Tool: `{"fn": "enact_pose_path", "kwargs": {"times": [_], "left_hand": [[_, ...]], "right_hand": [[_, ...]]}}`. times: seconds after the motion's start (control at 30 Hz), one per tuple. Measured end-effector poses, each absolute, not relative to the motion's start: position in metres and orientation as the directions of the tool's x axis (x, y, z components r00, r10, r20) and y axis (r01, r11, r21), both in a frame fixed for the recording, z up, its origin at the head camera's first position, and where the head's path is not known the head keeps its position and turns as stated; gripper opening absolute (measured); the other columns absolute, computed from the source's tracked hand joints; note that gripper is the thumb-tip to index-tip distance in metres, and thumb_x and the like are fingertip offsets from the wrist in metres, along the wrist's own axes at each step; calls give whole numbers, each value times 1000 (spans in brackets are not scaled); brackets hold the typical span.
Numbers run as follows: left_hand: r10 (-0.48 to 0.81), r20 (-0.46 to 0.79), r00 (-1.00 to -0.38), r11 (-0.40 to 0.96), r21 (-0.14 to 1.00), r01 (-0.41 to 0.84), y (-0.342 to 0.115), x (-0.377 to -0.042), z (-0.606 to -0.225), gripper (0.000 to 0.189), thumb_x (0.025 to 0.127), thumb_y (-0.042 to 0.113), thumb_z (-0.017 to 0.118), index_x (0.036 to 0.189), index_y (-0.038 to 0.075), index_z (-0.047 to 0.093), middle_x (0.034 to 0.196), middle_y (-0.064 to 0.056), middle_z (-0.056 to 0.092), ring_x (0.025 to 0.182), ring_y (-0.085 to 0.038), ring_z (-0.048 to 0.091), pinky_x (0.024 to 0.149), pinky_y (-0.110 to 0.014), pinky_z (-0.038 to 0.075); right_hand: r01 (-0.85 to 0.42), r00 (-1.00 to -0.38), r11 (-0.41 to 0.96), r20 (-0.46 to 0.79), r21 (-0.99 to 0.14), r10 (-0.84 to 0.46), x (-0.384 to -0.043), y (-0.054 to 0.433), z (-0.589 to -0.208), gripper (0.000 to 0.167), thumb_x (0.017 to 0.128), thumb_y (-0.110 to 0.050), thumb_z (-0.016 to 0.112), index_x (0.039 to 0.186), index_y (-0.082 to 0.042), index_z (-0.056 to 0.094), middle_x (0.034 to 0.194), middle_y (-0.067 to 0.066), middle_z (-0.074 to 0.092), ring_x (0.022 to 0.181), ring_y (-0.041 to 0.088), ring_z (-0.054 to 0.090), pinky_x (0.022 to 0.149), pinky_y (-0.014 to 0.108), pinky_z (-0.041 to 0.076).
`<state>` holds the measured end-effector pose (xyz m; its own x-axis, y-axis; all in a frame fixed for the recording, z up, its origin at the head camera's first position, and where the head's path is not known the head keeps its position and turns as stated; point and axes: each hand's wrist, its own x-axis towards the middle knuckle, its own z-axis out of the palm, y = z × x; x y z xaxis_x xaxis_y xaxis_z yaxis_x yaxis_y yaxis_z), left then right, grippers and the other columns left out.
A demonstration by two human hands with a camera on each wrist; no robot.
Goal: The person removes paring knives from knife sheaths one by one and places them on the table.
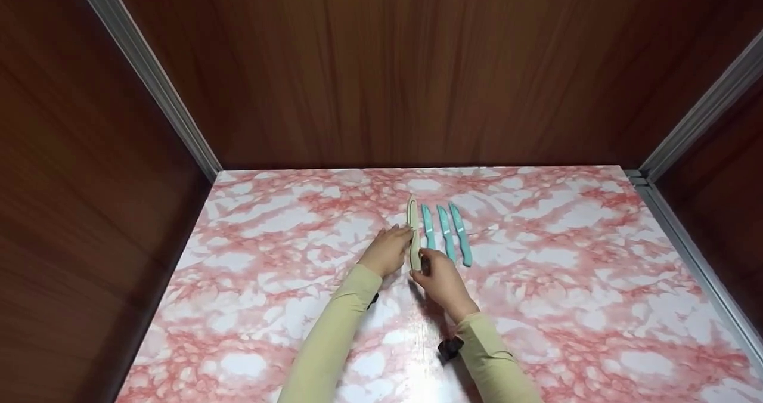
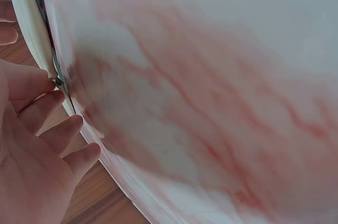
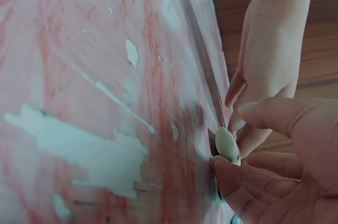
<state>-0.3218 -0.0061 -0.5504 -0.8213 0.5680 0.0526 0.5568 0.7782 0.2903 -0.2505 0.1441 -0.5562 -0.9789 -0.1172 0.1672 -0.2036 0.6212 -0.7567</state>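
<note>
A cream-coloured knife [image 1: 415, 254] lies lengthwise in front of me, its far end pointing away. My left hand [image 1: 387, 251] pinches it near the middle. In the left wrist view, thumb and forefinger meet at the small dark joint beyond the cream handle [image 2: 33, 23], while the other fingers stay spread. At the near end is my right hand [image 1: 440, 279]. In the right wrist view, a fingertip of that hand touches the rounded handle end and the thumb stands apart from it. Three teal knives, left [image 1: 428, 224], middle [image 1: 444, 230] and right [image 1: 460, 233], lie side by side to the right.
The table [image 1: 572, 307] has a red and white marbled top. Dark wood panels [image 1: 381, 69] rise behind it and at both sides, with metal strips at the corners. A black strap piece [image 1: 450, 349] sits at my right wrist.
</note>
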Motion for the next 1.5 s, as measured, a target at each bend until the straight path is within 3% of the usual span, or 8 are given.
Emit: {"fn": "enact_pose_path", "kwargs": {"times": [0.2,0.47,0.83,0.97,1.13,1.3,1.5], "left_hand": [[570,53,-820,776,291,559,-5,-320,-549,44,98,7,49,141,6,47,146,-10,43,134,-34,36,110,-53,26],[578,60,-814,769,292,568,-5,-321,-548,40,99,9,47,139,7,50,144,-12,44,132,-35,40,108,-55,29],[574,67,-816,770,298,565,-5,-322,-551,40,100,10,46,139,6,50,143,-11,45,132,-35,40,108,-55,28],[583,79,-808,760,297,578,-5,-322,-550,39,98,8,47,137,6,52,142,-11,47,130,-36,42,107,-55,29],[592,96,-800,749,302,590,-6,-322,-550,38,98,9,47,136,5,53,140,-13,48,129,-38,42,107,-54,31],[587,89,-805,752,309,583,-7,-321,-550,39,98,8,47,137,4,52,142,-13,47,131,-36,40,108,-52,29],[565,73,-822,752,365,549,-8,-320,-549,40,99,9,46,138,5,50,143,-13,45,132,-35,39,109,-53,26]], "right_hand": [[-162,-987,599,135,-784,-90,-251,142,-556,54,81,-3,74,127,13,51,105,22,61,85,27,61,78,41,51],[-144,-990,574,122,-807,-76,-256,140,-558,54,77,3,73,126,12,52,100,19,63,88,28,62,78,41,52],[-135,-990,616,129,-776,-55,-258,138,-560,58,77,2,74,128,13,50,108,22,60,99,31,61,85,41,51],[-126,-991,615,125,-779,-43,-258,137,-560,60,75,3,73,128,15,48,102,20,64,95,30,62,84,41,51],[-117,-992,620,115,-776,-42,-258,137,-560,58,74,2,73,126,15,50,87,14,67,80,24,63,73,38,53],[-106,-994,633,100,-767,-46,-259,136,-558,49,74,2,73,119,12,56,72,5,62,63,16,56,59,33,49],[-104,-994,655,103,-748,-39,-259,135,-556,47,71,2,71,114,12,57,65,0,55,55,12,48,52,29,43]]}}
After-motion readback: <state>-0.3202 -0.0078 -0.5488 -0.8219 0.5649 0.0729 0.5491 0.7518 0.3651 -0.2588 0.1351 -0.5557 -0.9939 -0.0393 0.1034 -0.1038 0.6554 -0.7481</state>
